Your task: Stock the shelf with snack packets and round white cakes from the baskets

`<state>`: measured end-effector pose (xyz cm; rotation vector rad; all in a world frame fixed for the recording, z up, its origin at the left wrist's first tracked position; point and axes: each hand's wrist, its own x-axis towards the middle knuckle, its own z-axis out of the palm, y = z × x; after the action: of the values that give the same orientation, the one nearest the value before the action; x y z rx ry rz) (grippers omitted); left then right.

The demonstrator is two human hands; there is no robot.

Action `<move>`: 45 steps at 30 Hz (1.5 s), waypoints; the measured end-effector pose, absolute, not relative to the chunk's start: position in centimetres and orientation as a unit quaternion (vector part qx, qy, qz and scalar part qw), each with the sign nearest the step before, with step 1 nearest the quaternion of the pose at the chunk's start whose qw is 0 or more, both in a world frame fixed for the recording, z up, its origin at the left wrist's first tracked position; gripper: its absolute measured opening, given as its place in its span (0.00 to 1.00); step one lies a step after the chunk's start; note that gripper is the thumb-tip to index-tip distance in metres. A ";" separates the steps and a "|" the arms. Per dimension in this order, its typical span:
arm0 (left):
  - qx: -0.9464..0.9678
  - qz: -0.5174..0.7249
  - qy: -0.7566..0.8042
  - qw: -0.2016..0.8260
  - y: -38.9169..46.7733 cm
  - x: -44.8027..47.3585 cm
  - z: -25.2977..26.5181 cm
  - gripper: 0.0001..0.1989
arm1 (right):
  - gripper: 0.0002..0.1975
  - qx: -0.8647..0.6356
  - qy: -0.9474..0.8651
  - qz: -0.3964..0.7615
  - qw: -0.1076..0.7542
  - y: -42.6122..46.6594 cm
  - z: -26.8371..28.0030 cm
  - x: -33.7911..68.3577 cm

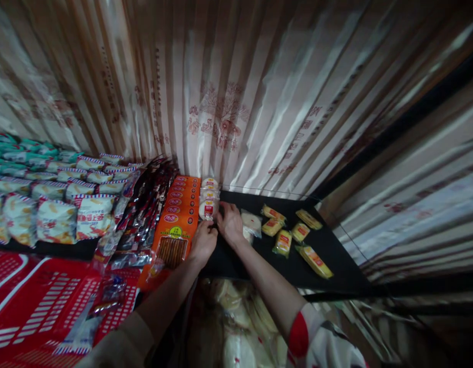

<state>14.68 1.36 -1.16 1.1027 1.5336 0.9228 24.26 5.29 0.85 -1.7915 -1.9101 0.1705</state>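
A short row of clear-wrapped round white cakes (208, 208) with red and yellow labels runs back toward the curtain. My left hand (204, 241) has its fingers closed at the lower edge of the front cake's wrapper. Against the right side of that same cake, my right hand (229, 223) curls its fingers, with the fingertips partly hidden. Just right of my right hand lies another wrapped white round cake (251, 223). Orange snack packs (174, 225) overlap in a row close to my left hand.
Small yellow-wrapped snacks (283, 242) lie scattered on the black shelf (338, 266). Dark shiny packets (146, 204) and rows of white snack bags (55, 220) fill the left. A red basket (48, 301) stands in front; a pleated curtain (228, 102) hangs behind.
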 end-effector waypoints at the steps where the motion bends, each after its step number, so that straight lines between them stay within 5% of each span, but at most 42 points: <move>1: 0.463 0.380 0.632 0.491 0.6 14.8 -1.1 0.18 | 0.17 -0.640 -0.717 0.053 0.271 4.7 1.1 24.6; 10: 0.568 0.317 0.560 0.513 -10.0 15.9 -2.0 0.13 | 0.14 -0.573 -0.741 0.043 0.347 -3.8 0.6 29.9; 14: 0.639 0.253 0.590 0.423 -13.8 15.6 -4.1 0.14 | 0.13 -0.541 -0.758 0.103 0.350 -10.8 -2.6 31.0; 21: 0.636 0.190 0.671 0.331 -13.6 17.0 -7.2 0.25 | 0.14 -0.570 -0.732 0.126 0.351 -19.9 -7.9 30.7; 27: 0.629 0.140 0.702 0.304 -13.4 18.2 -8.3 0.20 | 0.14 -0.592 -0.697 0.151 0.376 -22.1 -7.4 31.0; 39: 0.724 0.128 0.639 0.225 -15.1 15.9 -2.5 0.19 | 0.20 -0.561 -0.746 0.107 0.342 -20.5 -4.9 32.2; 45: 0.793 0.162 0.488 0.327 -14.3 14.1 1.5 0.16 | 0.20 -0.573 -0.758 0.144 0.276 -17.8 -2.0 31.1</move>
<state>14.07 -14.34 1.47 2.0778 1.2781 0.4253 31.10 -17.80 -2.05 -1.5392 -2.0366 0.3860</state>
